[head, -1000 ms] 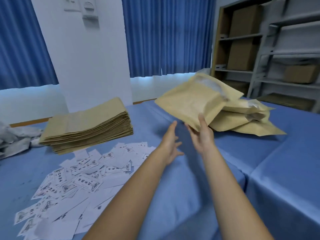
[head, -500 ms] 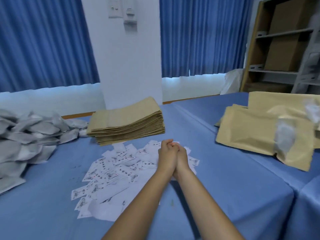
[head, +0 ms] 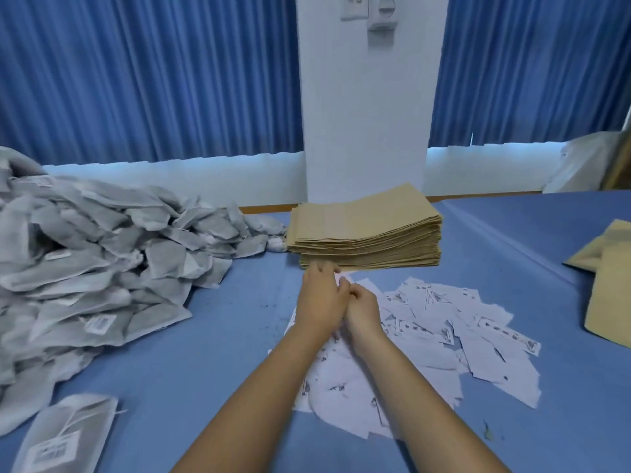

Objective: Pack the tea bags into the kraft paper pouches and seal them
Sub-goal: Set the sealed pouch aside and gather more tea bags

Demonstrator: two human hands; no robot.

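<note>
Sitting just beyond left hand (head: 320, 303), right hand (head: 364, 312): pouch stack (head: 365, 227); grips indiscernible, blurred.

A small packing workroom — heaped tea bags (head: 102, 268), stacked kraft pouches (head: 365, 233); loose labels (head: 461, 319) (blue-clothed table (head: 222, 353)).

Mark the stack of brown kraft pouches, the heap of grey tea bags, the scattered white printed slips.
Brown kraft pouch stack (head: 365, 210): head view, top sheet.
Grey tea bag heap (head: 102, 254): head view, heap's middle.
White printed slips (head: 478, 336): head view, one central slip.
</note>
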